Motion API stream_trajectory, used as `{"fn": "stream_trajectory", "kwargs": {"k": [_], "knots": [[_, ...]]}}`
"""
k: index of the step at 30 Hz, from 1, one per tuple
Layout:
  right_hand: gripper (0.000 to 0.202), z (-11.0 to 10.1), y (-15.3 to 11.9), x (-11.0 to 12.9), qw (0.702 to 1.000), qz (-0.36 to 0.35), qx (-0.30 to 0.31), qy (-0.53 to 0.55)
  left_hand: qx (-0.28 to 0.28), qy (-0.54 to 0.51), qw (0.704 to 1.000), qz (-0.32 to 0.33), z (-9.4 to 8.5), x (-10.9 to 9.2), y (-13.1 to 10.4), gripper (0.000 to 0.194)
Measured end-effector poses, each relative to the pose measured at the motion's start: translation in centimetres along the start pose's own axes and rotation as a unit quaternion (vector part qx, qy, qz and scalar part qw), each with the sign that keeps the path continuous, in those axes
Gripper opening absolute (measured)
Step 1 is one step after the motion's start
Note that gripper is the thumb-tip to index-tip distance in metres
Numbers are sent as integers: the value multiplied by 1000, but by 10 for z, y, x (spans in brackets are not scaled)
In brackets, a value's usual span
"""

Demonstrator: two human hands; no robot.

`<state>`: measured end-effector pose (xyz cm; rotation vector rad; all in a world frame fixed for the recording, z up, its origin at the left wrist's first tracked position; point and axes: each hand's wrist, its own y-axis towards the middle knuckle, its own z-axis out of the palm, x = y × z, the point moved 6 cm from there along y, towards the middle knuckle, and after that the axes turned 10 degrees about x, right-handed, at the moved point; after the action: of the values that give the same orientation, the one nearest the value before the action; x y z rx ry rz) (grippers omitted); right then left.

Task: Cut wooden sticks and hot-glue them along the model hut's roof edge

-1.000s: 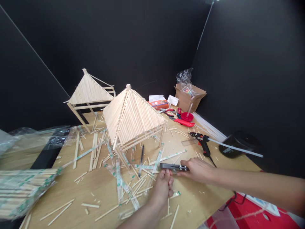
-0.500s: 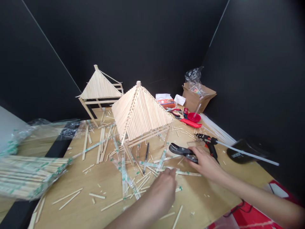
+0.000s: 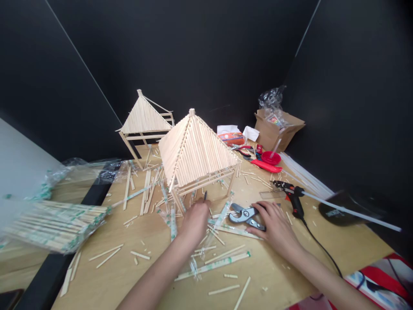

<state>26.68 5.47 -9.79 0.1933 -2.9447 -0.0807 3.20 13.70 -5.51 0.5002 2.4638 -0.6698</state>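
My left hand [image 3: 196, 217] is closed at the front leg of the nearer stick model house [image 3: 200, 161], its fingers pinching a dark pen [image 3: 205, 196] whose end pokes out above them. The rest of the pen is hidden by the hand. On the board lies a grey hand cutter [image 3: 245, 214], jaws and handles spread apart. My right hand [image 3: 274, 221] rests at the cutter's handles, touching them with fingers apart and thumb stretched out. Under and around both hands are paper-wrapped chopsticks [image 3: 219, 262] and loose cut sticks [image 3: 224, 289].
A glue gun [image 3: 292, 198] with its cable stands right of my right hand, beside a black cup [image 3: 342, 213]. Behind are a red-handled knife [image 3: 266, 166], a red dish [image 3: 271, 158] and a cardboard box [image 3: 274, 133]. A second stick house [image 3: 145, 116] and bundled chopsticks [image 3: 58, 224] are left.
My left hand has moved up and left onto the pen. My right hand has lowered the cutter to the board, and its fingers have spread. The view has shifted slightly.
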Motion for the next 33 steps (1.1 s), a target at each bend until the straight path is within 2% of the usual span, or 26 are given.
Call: {"fn": "stream_trajectory", "kwargs": {"k": [4,7,9,11,13,16,19,22,25,29,33], "knots": [[63,4,-2,-2,1000,1,-9,2,7,44,999,18,8,5,10,12],[63,5,-2,-1,1000,0,-14,5,14,48,998,40,11,11,16,30],[63,5,-2,0,1000,-1,-20,7,18,39,997,65,10,11,19,34],[62,3,-2,0,999,0,-31,10,12,24,995,92,7,8,20,28],[60,-1,-3,0,999,3,-49,14,-8,4,993,119,2,-1,18,15],[54,-15,-7,-2,995,16,-93,24,-56,-47,985,159,-6,-20,6,12],[43,-42,-16,4,986,16,-154,54,-90,-110,972,190,-13,-36,-13,12],[37,-73,-26,21,973,-26,-215,84,-105,-162,958,210,-18,-46,-30,15],[44,-96,-29,43,967,-68,-235,76,-108,-240,931,254,-22,-53,-42,10],[50,-108,-26,59,964,-75,-245,77,-107,-313,891,312,-22,-58,-53,14],[48,-110,-22,64,959,-66,-260,86,-103,-345,877,320,-20,-60,-57,17]]}}
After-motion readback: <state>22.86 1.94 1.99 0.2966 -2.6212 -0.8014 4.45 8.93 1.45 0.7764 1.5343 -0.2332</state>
